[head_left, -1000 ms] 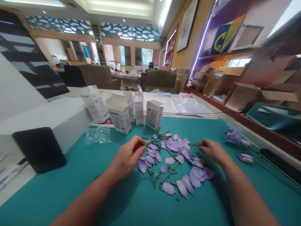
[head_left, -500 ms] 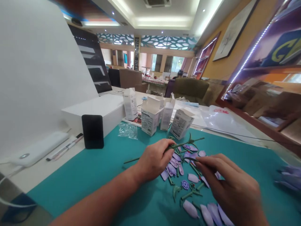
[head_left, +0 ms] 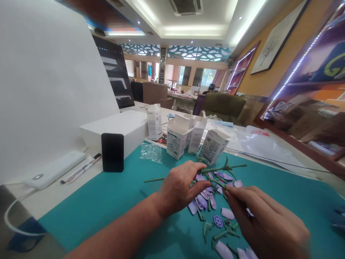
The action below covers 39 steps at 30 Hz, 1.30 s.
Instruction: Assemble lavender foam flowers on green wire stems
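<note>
Beneath the right hand [head_left: 266, 225], hidden petals [head_left: 249, 212]

A large open-plan craft studio or shop is indicated, though which cannot be told. Upholstered armchairs [head_left: 223, 106] and a checked-cloth table [head_left: 182, 96] are set out behind, a framed sketch [head_left: 277, 43] is hung on a yellow wall, LED-lit shelves [head_left: 296, 75] are stocked with cartons, and artificial purple petals [head_left: 228, 213] are spread over a teal cutting mat [head_left: 107, 201].

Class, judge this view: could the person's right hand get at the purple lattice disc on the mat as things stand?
Probably yes. The right hand is close to the lattice disc, and only flat petals lie nearby, but its fingers are pinched at the stem and would likely have to release first.
</note>
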Motion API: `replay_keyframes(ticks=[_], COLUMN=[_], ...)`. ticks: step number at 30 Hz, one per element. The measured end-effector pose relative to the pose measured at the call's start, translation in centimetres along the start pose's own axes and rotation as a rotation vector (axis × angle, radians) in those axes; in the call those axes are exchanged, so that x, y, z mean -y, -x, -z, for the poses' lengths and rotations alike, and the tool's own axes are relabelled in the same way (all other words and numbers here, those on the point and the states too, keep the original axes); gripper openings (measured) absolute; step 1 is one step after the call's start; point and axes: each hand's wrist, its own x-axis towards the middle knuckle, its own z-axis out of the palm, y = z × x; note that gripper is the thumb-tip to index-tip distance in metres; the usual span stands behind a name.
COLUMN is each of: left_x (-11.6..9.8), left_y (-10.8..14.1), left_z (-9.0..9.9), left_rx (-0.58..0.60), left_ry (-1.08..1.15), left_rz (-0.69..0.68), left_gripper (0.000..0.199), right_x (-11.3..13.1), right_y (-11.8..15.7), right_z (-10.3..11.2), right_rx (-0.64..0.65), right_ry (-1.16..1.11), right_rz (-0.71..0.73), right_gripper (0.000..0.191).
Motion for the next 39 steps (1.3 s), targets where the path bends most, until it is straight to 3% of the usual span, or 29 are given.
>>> replay_keyframes(ticks=[27,31,33,36,39], left_x=[0.3,0.5,0.6,0.5,0.5], left_y=[0.1,0.0,-0.1,-0.5,-1.0], left_z=[-0.5,-0.5,-0.4,-0.1,0.2], left_rx=[-0.088,-0.066,-0.021,0.073,0.168], left_ry=[-0.168,-0.144,-0.114,-0.061,-0.014], left_rz=[-0.133,-0.114,-0.064,0.085,0.24], left_gripper=[0.03,0.03,0.031,0.03,0.029], right_x=[0.4,0.4,-0.7,-4.5,-9.6], right_y=[0.3,0.3,0.4,1.6,4.7], right_z=[-1.1,-0.7,0.3,2.3,3.8], right_rx=[0.019,0.021,0.021,0.034,0.206], right_ry=[-0.011,-0.103,-0.128,-0.058,0.029], right_rz=[-0.054,-0.128,-0.225,-0.44,-0.692], right_gripper=[0.033,0.032,0.03,0.029,0.025])
